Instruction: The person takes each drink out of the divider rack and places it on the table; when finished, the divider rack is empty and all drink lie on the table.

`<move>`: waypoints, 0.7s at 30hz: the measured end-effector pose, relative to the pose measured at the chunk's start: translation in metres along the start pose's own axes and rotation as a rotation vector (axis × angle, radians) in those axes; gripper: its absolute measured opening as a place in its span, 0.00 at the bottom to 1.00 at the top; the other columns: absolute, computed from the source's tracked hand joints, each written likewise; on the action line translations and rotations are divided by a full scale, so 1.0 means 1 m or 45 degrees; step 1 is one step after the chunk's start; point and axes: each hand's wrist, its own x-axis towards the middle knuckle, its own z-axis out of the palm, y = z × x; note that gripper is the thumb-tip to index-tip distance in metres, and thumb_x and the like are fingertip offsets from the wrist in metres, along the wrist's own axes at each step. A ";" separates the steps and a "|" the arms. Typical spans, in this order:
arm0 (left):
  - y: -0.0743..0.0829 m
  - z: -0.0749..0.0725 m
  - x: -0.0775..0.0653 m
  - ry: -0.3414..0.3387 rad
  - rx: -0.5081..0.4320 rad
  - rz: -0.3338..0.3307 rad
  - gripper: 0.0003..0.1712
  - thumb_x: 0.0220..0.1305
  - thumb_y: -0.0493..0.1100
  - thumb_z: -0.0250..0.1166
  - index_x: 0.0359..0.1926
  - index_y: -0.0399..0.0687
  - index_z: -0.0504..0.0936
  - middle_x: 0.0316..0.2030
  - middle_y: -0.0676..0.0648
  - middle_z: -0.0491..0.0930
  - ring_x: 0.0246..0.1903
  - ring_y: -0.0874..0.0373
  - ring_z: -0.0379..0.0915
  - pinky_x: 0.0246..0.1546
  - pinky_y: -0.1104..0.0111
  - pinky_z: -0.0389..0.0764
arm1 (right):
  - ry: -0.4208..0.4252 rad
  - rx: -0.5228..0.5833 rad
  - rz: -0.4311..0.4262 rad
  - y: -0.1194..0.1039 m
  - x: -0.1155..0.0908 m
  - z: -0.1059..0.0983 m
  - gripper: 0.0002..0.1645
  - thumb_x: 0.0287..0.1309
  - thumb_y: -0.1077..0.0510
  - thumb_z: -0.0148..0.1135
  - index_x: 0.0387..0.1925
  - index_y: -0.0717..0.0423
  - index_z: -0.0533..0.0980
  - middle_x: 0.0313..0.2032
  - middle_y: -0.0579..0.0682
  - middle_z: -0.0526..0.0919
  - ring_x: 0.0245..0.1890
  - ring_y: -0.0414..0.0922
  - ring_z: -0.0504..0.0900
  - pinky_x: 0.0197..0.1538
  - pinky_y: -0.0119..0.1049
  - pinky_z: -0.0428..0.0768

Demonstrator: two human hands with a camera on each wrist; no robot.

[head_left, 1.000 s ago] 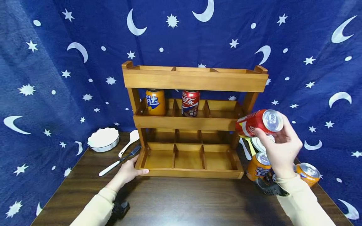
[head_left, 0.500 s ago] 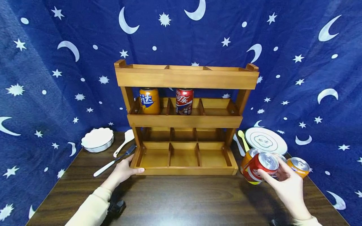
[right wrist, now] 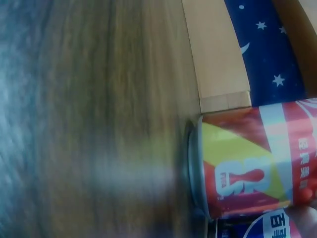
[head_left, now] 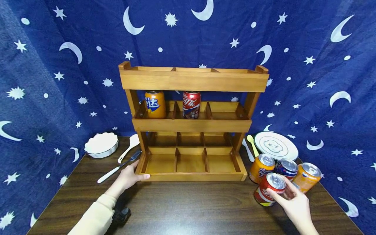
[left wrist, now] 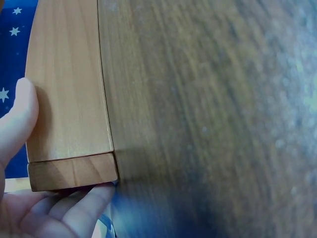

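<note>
My right hand grips a red soda can near its top, thumb on the near side. In the right wrist view the red can's base is at the tabletop. Just behind it stand an orange soda can, a dark blue soda can and a second orange can. My left hand holds the front left corner of a three-tier wooden rack, thumb over the front board and fingers around the end. On its middle shelf stand an orange can and a red can.
Left of the rack lie a white scalloped dish, a white spoon and a fork with a white handle. On the right are a white plate, a yellow spoon and a white-handled utensil. A blue patterned cloth hangs behind.
My right hand has carried the red can down from beside the middle shelf to the tabletop in front of the other cans. The left hand keeps its hold on the rack corner.
</note>
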 end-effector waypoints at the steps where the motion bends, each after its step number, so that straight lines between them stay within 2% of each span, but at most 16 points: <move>1: 0.001 0.000 0.000 -0.003 -0.004 -0.002 0.57 0.38 0.61 0.68 0.63 0.35 0.55 0.53 0.31 0.68 0.54 0.37 0.63 0.52 0.47 0.64 | -0.007 0.006 0.014 -0.004 0.000 -0.001 0.37 0.33 0.64 0.72 0.53 0.53 0.71 0.44 0.30 0.78 0.42 0.22 0.75 0.40 0.12 0.70; 3: 0.001 0.000 0.000 -0.007 -0.009 -0.005 0.57 0.39 0.61 0.68 0.64 0.35 0.54 0.54 0.30 0.67 0.55 0.36 0.62 0.53 0.47 0.63 | -0.021 0.004 0.009 -0.013 0.000 -0.003 0.37 0.35 0.64 0.71 0.53 0.54 0.71 0.44 0.29 0.77 0.42 0.21 0.74 0.40 0.12 0.70; 7: 0.001 -0.001 0.000 -0.007 -0.006 -0.006 0.57 0.39 0.61 0.68 0.64 0.35 0.54 0.55 0.30 0.66 0.55 0.36 0.61 0.53 0.47 0.63 | -0.040 -0.107 0.011 -0.030 -0.001 -0.006 0.38 0.35 0.60 0.72 0.54 0.50 0.71 0.43 0.27 0.77 0.37 0.19 0.74 0.37 0.12 0.70; 10: 0.000 -0.003 0.000 -0.001 0.011 -0.005 0.58 0.38 0.62 0.68 0.64 0.36 0.54 0.55 0.30 0.66 0.55 0.35 0.61 0.52 0.47 0.64 | -0.051 -0.259 0.007 -0.041 -0.001 -0.008 0.40 0.33 0.54 0.73 0.55 0.44 0.70 0.43 0.39 0.81 0.34 0.14 0.70 0.35 0.13 0.66; 14: -0.003 -0.005 0.000 0.018 0.026 -0.008 0.57 0.38 0.63 0.68 0.64 0.37 0.54 0.53 0.30 0.68 0.53 0.36 0.63 0.49 0.48 0.66 | -0.025 -0.389 -0.038 -0.065 0.003 -0.010 0.43 0.30 0.51 0.74 0.55 0.39 0.69 0.45 0.57 0.79 0.37 0.10 0.63 0.37 0.17 0.62; 15: -0.003 -0.006 0.000 0.025 0.025 -0.008 0.57 0.38 0.63 0.68 0.64 0.38 0.55 0.53 0.30 0.69 0.53 0.36 0.64 0.49 0.49 0.67 | -0.005 -0.397 -0.068 -0.070 0.005 -0.011 0.44 0.29 0.51 0.75 0.55 0.39 0.69 0.46 0.55 0.79 0.39 0.10 0.63 0.38 0.17 0.62; 19: -0.002 -0.003 0.000 0.020 0.023 0.008 0.56 0.39 0.61 0.68 0.63 0.37 0.55 0.52 0.31 0.69 0.53 0.36 0.64 0.49 0.48 0.66 | 0.005 -0.238 -0.172 -0.095 0.018 -0.010 0.45 0.30 0.60 0.74 0.57 0.45 0.68 0.54 0.44 0.73 0.49 0.14 0.63 0.47 0.08 0.59; 21: 0.000 -0.001 0.000 0.009 0.017 0.010 0.56 0.38 0.61 0.69 0.63 0.37 0.56 0.53 0.31 0.69 0.53 0.36 0.64 0.50 0.48 0.66 | -0.012 -0.136 -0.206 -0.110 0.027 -0.006 0.45 0.32 0.64 0.73 0.58 0.49 0.67 0.56 0.40 0.71 0.52 0.19 0.65 0.50 0.09 0.61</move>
